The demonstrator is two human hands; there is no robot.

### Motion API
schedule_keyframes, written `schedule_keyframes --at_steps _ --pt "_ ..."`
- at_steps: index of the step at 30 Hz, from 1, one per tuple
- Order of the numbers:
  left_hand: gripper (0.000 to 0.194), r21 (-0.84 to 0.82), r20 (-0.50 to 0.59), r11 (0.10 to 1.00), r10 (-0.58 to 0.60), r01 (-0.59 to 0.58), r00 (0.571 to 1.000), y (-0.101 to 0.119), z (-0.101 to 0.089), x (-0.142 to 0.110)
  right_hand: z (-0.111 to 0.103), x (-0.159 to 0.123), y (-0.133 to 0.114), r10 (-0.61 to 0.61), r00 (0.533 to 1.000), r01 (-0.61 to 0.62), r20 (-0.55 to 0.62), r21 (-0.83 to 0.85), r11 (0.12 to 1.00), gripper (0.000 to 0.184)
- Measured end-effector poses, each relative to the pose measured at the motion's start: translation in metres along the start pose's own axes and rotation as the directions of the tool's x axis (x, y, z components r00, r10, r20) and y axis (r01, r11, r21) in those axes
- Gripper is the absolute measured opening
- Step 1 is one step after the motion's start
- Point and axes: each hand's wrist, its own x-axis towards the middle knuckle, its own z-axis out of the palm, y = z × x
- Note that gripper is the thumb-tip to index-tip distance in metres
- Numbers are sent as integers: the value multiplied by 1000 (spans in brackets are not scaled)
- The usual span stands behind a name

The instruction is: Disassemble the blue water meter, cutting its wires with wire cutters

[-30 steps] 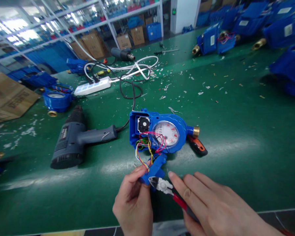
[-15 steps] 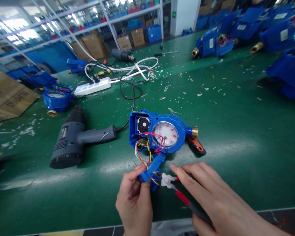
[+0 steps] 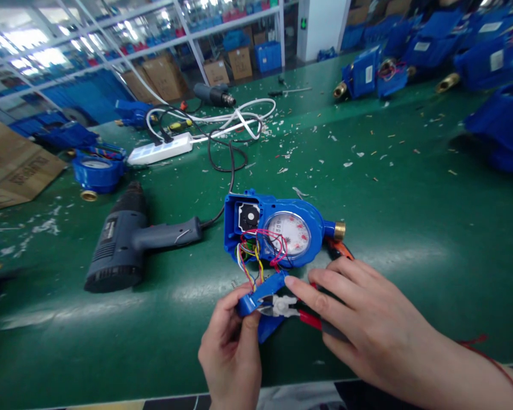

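An open blue water meter [image 3: 277,228] lies on the green table [image 3: 410,228], its white dial up and coloured wires [image 3: 256,256] spilling out of it. My left hand [image 3: 233,347] pinches a small blue plastic cover [image 3: 260,293] that hangs on those wires. My right hand [image 3: 367,324] grips red-handled cutters [image 3: 282,307], index finger stretched along them. The cutter jaws sit against the blue cover, just below the wires.
A grey heat gun [image 3: 130,242] lies left of the meter, its cord running to a white power strip [image 3: 160,151]. An orange-handled tool [image 3: 340,247] pokes out beside the meter. More blue meters [image 3: 96,171] and cardboard [image 3: 12,168] lie around; wire scraps litter the table.
My right hand has moved up and left with the cutters, bringing the jaws closer under the wires. My left hand tilted the blue cover flatter. The meter stayed put.
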Motion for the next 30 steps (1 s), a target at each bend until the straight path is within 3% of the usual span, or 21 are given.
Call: schedule_keyframes --at_steps 11,18,24,30 --pt "30 -23 -4 999 28 -28 1000 0 -1 0 -7 -1 -3 41 999 -44 27 85 995 55" --pt "31 -7 -78 996 93 -93 993 3 2 -2 -6 -6 -17 156 984 -167 81 155 974 56" --pt "28 86 -117 988 134 -125 984 1 2 -4 -3 -9 -23 106 994 -105 -24 19 994 53" --pt "26 147 -134 981 143 -123 981 -4 1 -9 -1 -11 -26 70 996 -71 -50 -34 997 58"
